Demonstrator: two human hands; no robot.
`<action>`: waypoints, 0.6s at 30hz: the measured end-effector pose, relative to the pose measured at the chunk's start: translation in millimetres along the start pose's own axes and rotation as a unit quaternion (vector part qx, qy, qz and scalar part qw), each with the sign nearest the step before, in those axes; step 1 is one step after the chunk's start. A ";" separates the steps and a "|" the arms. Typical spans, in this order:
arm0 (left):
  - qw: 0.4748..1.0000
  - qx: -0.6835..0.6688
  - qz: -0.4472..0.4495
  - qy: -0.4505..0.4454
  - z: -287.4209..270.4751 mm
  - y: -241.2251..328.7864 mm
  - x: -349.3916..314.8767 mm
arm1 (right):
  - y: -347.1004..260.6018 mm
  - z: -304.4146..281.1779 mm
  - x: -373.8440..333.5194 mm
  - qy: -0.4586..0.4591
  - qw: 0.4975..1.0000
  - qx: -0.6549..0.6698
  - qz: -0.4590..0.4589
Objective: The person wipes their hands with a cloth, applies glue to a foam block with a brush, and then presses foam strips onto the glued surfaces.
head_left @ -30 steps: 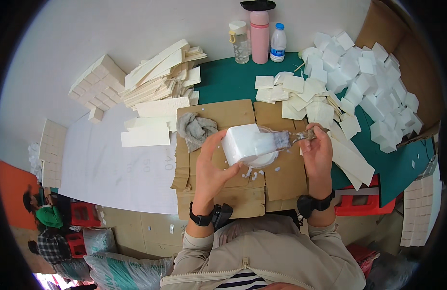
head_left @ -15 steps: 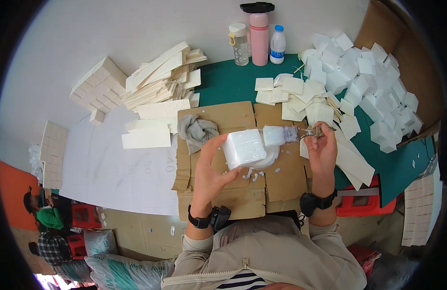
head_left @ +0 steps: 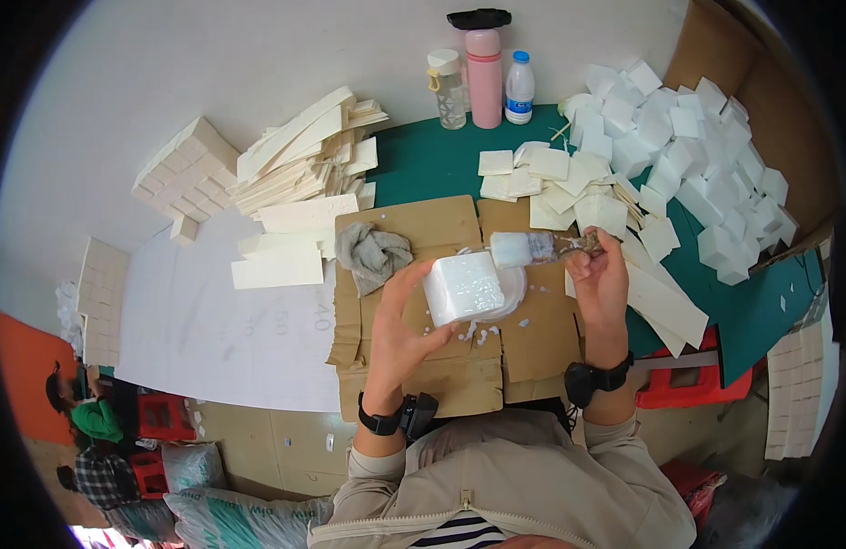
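Between the thumb and fingers of my left hand (head_left: pixel 403 322) is a white foam block (head_left: pixel 462 287), its top face wet and shiny with white glue. My right hand (head_left: pixel 600 274) grips the handle of a paintbrush (head_left: pixel 533 248); its broad bristles are coated white and lie close to the block's upper right corner. Whether the bristles touch the block I cannot tell. Beneath the block, partly hidden by it, a round white container (head_left: pixel 513 291) stands on a cardboard sheet (head_left: pixel 460 384). White drips spot the cardboard around it.
A grey rag (head_left: pixel 373 254) lies at the cardboard's left. Cream sheets (head_left: pixel 299 151) are stacked behind it; small cream squares (head_left: pixel 551 165) lie right. White foam blocks (head_left: pixel 688 146) heap by a carton (head_left: pixel 789 82). Bottles (head_left: pixel 484 82) stand at the back. Two people (head_left: pixel 98 421) are far left.
The brush in my right hand has moved slightly left and up, toward the block's upper right corner. My left hand keeps the block nearly in place; its wet sheen now looks more speckled.
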State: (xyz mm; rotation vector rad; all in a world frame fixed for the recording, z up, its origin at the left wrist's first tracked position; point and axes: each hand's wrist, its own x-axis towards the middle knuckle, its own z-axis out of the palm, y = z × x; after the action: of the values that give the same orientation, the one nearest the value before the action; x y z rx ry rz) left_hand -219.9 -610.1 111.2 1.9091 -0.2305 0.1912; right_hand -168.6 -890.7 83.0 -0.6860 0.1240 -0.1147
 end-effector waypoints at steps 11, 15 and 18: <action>0.998 -0.061 -0.026 0.000 0.3 -0.8 -0.1 | 3.4 2.4 -6.6 0.032 0.999 -0.025 -0.014; 0.996 -0.076 -0.034 -0.009 0.3 -1.0 0.2 | 7.1 12.9 -7.1 0.028 1.000 0.012 0.006; 0.996 -0.089 -0.028 -0.016 0.0 -4.3 0.6 | 8.5 13.7 -7.4 0.018 1.000 0.008 0.024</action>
State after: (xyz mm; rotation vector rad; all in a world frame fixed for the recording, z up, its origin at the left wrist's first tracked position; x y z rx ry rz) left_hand -218.2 -608.7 107.4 1.7410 -0.2084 0.0982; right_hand -173.3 -874.6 88.6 -0.6647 0.1750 -0.0815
